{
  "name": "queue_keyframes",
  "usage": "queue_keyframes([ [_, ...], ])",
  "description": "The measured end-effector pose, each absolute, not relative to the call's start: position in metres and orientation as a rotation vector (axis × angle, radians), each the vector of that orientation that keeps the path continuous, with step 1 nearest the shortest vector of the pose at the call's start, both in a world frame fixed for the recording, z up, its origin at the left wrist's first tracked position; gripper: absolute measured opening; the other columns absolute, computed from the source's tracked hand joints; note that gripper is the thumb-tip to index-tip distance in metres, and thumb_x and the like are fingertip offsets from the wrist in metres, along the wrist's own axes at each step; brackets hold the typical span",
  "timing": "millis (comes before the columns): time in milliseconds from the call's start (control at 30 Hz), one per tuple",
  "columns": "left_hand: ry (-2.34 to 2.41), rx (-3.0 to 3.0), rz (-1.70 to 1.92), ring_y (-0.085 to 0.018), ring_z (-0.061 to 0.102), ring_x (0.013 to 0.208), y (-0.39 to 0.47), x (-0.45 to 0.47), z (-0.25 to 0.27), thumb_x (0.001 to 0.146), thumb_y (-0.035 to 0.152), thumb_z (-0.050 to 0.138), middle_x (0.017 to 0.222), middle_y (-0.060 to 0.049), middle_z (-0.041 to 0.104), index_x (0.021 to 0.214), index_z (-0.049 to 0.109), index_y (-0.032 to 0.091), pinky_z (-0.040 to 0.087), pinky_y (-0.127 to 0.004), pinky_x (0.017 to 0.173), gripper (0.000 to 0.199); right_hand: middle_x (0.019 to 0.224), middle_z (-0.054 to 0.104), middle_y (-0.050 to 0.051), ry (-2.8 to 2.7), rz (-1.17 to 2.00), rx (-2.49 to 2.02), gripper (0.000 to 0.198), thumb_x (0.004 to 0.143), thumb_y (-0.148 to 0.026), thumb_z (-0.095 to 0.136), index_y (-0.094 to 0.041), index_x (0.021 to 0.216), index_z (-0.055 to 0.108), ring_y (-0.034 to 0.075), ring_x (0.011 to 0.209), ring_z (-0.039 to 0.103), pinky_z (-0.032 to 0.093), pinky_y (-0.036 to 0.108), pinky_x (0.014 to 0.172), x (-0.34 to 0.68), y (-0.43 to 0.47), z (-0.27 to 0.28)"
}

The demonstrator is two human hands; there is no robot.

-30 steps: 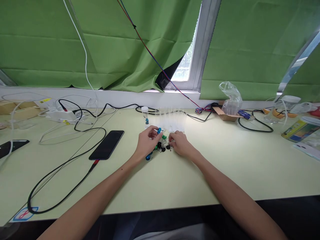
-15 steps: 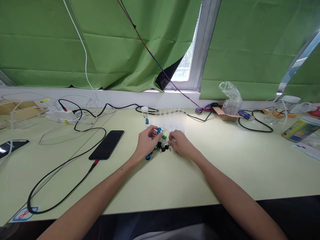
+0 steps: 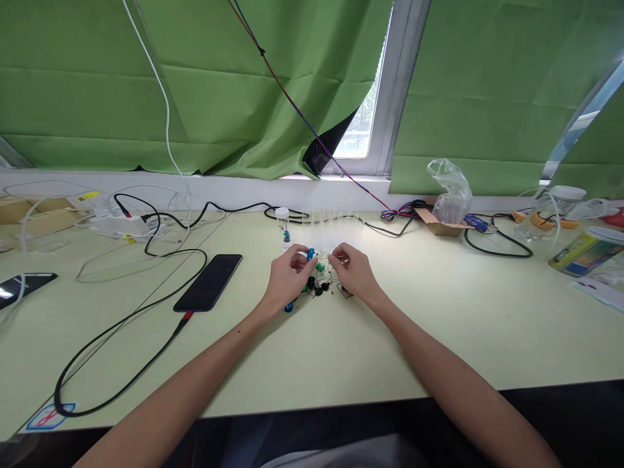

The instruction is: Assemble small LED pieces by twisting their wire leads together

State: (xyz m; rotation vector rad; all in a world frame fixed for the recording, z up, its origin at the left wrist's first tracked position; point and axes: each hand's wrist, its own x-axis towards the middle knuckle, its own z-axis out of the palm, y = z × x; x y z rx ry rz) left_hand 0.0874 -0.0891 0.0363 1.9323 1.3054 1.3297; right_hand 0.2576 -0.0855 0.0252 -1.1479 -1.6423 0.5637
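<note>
My left hand (image 3: pixel 291 276) is pinched around a small blue electronic part (image 3: pixel 311 253). Facing it, my right hand (image 3: pixel 355 270) has thumb and forefinger together above the pile; whatever is between them is too small to make out. Beneath and between both hands lies a loose heap of electronic parts: green pieces (image 3: pixel 320 267), black round pieces (image 3: pixel 318 290) and thin wire leads. Another blue piece (image 3: pixel 288 307) rests by my left wrist. A small dark-edged square piece (image 3: pixel 345 291) lies under my right hand. Behind the hands stand several clear tubes (image 3: pixel 334 227).
A white-capped clear vial (image 3: pixel 282 213) with a blue part inside stands behind my left hand. To the left lie a phone (image 3: pixel 208 283) and looping black cable (image 3: pixel 97 335). At the right back are a cardboard box (image 3: pixel 442 227) with a plastic bag and a labelled jar (image 3: pixel 587 252).
My right hand has risen off the heap and moved slightly away from me, uncovering the square piece. The left hand stays nearly still with the blue part.
</note>
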Motion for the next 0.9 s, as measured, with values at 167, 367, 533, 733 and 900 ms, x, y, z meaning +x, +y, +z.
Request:
queue_keyframes([
  [167, 1.257, 1.855, 1.328, -0.015, 0.058, 0.063, -0.0884, 0.0868, 0.0343, 0.081, 0.044, 0.062, 0.067, 0.001, 0.061, 0.097, 0.057, 0.020, 0.046, -0.026, 0.062, 0.029, 0.076, 0.061, 0.001, -1.577, 0.726, -1.067, 0.017, 0.083, -0.036, 0.057, -0.020, 0.076, 0.054, 0.016, 0.070, 0.061, 0.047, 0.028, 0.062, 0.2550, -0.0847, 0.0238],
  [367, 1.185, 1.772, 1.338, -0.016, 0.063, 0.066, -0.0895, 0.0878, 0.0360, 0.080, 0.044, 0.064, 0.067, 0.000, 0.062, 0.099, 0.057, 0.020, 0.048, -0.026, 0.062, 0.032, 0.073, 0.060, 0.001, -1.527, 0.840, -1.031, 0.024, 0.080, -0.042, 0.061, -0.020, 0.075, 0.053, 0.016, 0.067, 0.061, 0.046, 0.028, 0.058, 0.2541, -0.0837, 0.0218],
  [533, 1.147, 1.736, 1.357, -0.016, 0.063, 0.065, -0.0899, 0.0884, 0.0375, 0.079, 0.042, 0.066, 0.067, 0.001, 0.062, 0.100, 0.056, 0.020, 0.048, -0.026, 0.061, 0.032, 0.073, 0.061, 0.002, -1.546, 0.853, -1.033, 0.024, 0.081, -0.042, 0.061, -0.020, 0.074, 0.053, 0.016, 0.065, 0.058, 0.046, 0.028, 0.058, 0.2539, -0.0858, 0.0238],
  [733, 1.132, 1.736, 1.363, -0.014, 0.061, 0.062, -0.0899, 0.0877, 0.0368, 0.079, 0.040, 0.066, 0.067, 0.002, 0.060, 0.100, 0.056, 0.020, 0.048, -0.025, 0.060, 0.031, 0.072, 0.060, 0.001, -1.612, 0.829, -1.001, 0.019, 0.083, -0.038, 0.058, -0.020, 0.077, 0.055, 0.014, 0.064, 0.056, 0.046, 0.029, 0.062, 0.2550, -0.0851, 0.0219],
  [900, 1.162, 1.770, 1.345, -0.014, 0.059, 0.063, -0.0906, 0.0873, 0.0372, 0.080, 0.040, 0.065, 0.067, 0.001, 0.060, 0.101, 0.057, 0.020, 0.048, -0.025, 0.060, 0.031, 0.072, 0.061, 0.000, -1.695, 0.796, -1.001, 0.013, 0.084, -0.032, 0.057, -0.020, 0.080, 0.057, 0.014, 0.066, 0.056, 0.045, 0.028, 0.063, 0.2548, -0.0860, 0.0209],
])
